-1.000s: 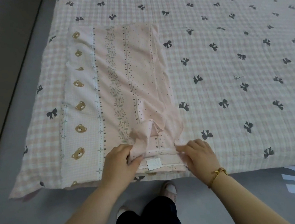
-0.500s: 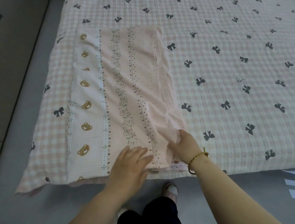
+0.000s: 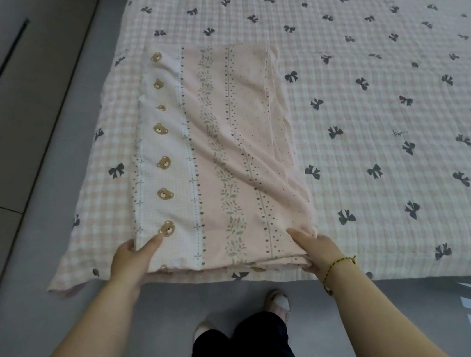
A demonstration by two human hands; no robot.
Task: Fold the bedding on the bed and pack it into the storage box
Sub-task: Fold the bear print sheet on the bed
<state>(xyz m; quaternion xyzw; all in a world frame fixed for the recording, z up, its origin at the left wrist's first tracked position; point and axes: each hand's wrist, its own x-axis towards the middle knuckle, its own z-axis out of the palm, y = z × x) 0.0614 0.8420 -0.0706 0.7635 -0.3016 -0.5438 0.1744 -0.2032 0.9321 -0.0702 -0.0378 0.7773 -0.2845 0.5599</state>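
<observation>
While both hands clamp the near edge, the folded bedding lies flat as a long rectangle running away from the two grips. The left hand pinches the near-left corner, its thumb lying on top of the cloth just below a brown bear print, with the fingers tucked out of sight under the fold. The right hand grasps the near-right corner in the same way, thumb on top and fingertips curled round beneath the edge. Between the grips the near edge lies straight and shows several stacked layers. From the left grip a white band of bear faces runs up the piece. A leafy stripe and rows of small hearts fill the pink middle, and from the right grip a few loose creases slant across the dotted pink panel. Under the bedding, and spreading well out past the right hand, lies a pink checked quilt printed with dark bows. A beaded bracelet circles the right wrist just behind that grip. Below both forearms is grey floor, where dark trousers and two slippered feet show.
</observation>
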